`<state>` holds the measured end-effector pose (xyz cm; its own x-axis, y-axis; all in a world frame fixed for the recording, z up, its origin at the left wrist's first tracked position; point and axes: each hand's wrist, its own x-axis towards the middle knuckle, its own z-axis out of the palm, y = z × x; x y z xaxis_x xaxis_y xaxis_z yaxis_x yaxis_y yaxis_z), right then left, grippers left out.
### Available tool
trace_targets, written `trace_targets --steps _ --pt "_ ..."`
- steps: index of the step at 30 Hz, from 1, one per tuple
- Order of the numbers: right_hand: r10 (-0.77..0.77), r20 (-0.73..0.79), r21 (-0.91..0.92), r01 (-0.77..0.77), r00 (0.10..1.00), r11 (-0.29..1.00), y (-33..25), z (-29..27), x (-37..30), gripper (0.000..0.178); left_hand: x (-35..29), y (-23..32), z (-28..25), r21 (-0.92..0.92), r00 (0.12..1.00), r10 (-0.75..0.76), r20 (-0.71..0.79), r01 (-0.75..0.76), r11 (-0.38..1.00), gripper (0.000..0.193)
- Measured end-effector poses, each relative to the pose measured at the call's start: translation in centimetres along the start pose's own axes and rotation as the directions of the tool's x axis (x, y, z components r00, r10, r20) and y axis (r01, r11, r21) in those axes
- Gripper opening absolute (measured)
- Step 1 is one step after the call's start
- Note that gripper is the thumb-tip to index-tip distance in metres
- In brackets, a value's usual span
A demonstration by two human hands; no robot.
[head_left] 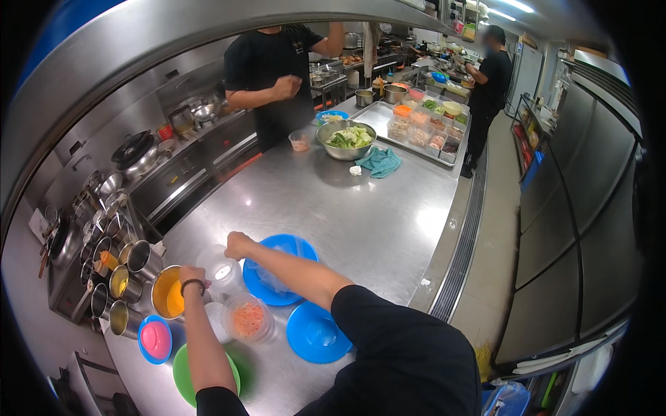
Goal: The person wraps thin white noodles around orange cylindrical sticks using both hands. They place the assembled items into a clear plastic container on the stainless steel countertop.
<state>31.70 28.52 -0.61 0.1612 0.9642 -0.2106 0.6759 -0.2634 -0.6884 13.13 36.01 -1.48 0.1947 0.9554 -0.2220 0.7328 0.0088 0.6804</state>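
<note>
My left hand [191,276], with a dark bracelet at the wrist, is closed at the rim of a steel pot holding orange-yellow liquid [175,299]. What its fingers grip is hidden. My right hand [238,245] is curled shut beside a clear plastic container [223,273]; I cannot make out what is in it. Under my right forearm lies a blue basin [295,244] with clear plastic in it. Nearer me, a clear tub of shredded orange food [248,320] stands between my arms, left of a second blue bowl [320,333].
A green bowl [182,374] and a pink bowl on a blue one [155,338] sit at the near left. Several steel pots [144,260] line the left edge. Further off are a bowl of cut greens [347,141], a teal cloth [379,162] and two people.
</note>
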Motion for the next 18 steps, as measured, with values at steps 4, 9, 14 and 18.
trace_targets --steps 4,9,14,18 --pt "-0.495 -0.197 0.131 0.523 0.846 0.842 -1.7 -1.9 -3.8 0.035 1.3 -0.9 -5.3 0.009 0.938 0.347 0.012 -0.347 0.938 0.01" --pt "-0.645 -0.229 -0.302 0.577 0.729 0.759 -0.6 -7.7 -17.8 0.023 -12.0 10.3 -6.7 -0.244 0.857 0.516 0.0 -0.5 0.831 0.015" --pt "-0.319 -0.434 0.166 0.422 0.842 0.891 6.7 -14.0 -34.6 0.02 -20.4 10.6 -8.2 -0.494 0.683 0.727 0.067 -0.61 0.619 0.036" --pt "0.55 -0.643 0.734 0.634 0.532 0.245 32.6 -6.5 -50.5 0.032 -21.4 6.8 -9.0 -0.574 0.629 0.755 0.185 -0.554 0.603 0.033"
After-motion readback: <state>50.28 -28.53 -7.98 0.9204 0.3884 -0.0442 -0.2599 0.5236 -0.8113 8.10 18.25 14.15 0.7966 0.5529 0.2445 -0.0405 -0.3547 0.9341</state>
